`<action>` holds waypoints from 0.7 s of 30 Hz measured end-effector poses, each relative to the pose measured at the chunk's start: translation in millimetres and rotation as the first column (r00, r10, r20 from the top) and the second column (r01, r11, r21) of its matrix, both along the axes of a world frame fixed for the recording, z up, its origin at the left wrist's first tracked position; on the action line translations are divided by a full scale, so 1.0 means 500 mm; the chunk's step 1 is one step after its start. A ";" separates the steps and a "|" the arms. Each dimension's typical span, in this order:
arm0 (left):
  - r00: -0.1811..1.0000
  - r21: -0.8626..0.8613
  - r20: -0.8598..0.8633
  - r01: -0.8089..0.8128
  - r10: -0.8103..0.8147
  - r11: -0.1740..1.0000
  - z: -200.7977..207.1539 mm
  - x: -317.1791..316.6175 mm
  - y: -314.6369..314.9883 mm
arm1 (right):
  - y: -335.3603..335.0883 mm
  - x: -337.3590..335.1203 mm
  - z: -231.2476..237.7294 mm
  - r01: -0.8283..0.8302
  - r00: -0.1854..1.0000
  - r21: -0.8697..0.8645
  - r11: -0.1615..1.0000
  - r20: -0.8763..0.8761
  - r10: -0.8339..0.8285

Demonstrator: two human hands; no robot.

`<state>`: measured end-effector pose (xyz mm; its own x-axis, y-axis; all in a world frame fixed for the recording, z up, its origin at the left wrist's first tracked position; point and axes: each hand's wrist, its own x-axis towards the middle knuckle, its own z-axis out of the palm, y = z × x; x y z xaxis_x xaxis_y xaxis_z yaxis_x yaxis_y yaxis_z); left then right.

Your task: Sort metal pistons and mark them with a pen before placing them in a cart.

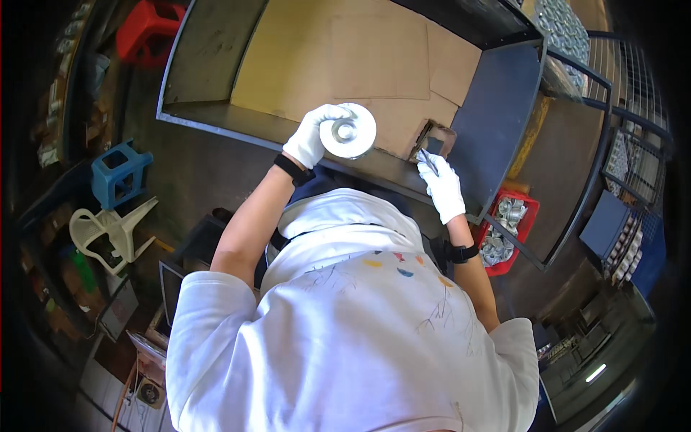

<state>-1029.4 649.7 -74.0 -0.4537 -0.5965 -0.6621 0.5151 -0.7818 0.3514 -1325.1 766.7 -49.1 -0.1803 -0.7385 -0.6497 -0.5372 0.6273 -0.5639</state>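
In the head view, the left hand [311,135], in a white glove with a black wrist strap, is raised over the near edge of a dark metal workbench [497,115] and curls its fingers around the left rim of a round, silvery metal disc with a raised hub at its centre [350,131]; the disc is lifted off the surface and faces up toward the camera. The right hand [441,185], gloved in white the same way, rests at the bench's near right corner with its fingers pressed together, pinching a thin, dark, stick-like tool [425,157] that points up toward a small brown cardboard box [436,137] just beside it. A large flat sheet of tan cardboard [345,50] covers most of the bench top. Below the right forearm sits a red plastic crate filled with shiny metal parts [506,229]. On the floor to the left stand a blue plastic stool [119,173] and a white plastic chair lying tipped over [108,230].
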 end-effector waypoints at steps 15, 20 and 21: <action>0.961 -0.161 -0.215 0.141 -0.175 0.977 -0.037 0.057 -0.017 | -0.057 0.193 0.211 -0.394 0.896 -0.361 0.845 -0.354 0.267; 0.926 -0.200 -0.302 0.171 -0.227 0.965 -0.022 0.063 -0.014 | -0.049 0.218 0.222 -0.478 0.852 -0.409 0.777 -0.429 0.299; 0.920 -0.192 -0.324 0.166 -0.222 0.967 -0.020 0.064 -0.013 | -0.047 0.221 0.223 -0.484 0.847 -0.406 0.775 -0.439 0.299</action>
